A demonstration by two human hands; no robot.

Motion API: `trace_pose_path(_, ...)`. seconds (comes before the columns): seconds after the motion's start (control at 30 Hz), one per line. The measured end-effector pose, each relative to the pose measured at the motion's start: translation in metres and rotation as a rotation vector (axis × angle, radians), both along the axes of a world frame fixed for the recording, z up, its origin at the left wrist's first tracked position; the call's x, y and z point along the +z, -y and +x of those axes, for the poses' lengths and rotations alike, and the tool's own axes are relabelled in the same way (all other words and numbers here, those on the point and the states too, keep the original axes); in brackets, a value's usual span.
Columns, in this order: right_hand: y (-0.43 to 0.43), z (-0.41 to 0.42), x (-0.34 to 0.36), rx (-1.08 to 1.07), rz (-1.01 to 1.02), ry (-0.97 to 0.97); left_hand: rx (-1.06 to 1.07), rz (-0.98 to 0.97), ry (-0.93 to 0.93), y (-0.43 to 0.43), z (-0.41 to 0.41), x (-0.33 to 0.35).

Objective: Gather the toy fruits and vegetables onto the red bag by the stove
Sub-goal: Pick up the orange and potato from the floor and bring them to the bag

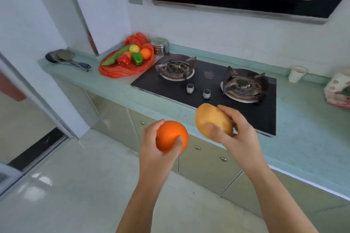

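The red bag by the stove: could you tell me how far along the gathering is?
Already on the red bag: red pepper, green pepper, lemon, small orange. In hand: the left hand grips a big orange, the right hand a tan fruit, both away from the bag. Left: set those two on it.

The person's left hand and right hand, both bare, show in the near middle of the scene. Each is on a slender forearm, uncovered right down to the near edge. The left thumb's nail is short and plain.
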State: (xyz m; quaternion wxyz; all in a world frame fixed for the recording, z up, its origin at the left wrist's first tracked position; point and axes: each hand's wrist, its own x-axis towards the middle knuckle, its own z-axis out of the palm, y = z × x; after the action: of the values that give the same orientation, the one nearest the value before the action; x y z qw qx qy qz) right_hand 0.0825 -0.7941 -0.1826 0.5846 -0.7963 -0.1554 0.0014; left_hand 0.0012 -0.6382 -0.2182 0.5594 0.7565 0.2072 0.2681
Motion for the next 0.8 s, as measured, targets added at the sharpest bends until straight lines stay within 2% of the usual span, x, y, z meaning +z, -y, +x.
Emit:
trace_pose_path(0.43,-0.196,-0.037,-0.025,0.274,-0.064,-0.055,0.266,0.012,-0.02,-0.159,-0.088,-0.019)
trace_pose_path(0.8,-0.321,-0.001,-0.037,0.439,-0.032,-0.055,0.415,0.021,-0.046,-0.252,-0.072,-0.033)
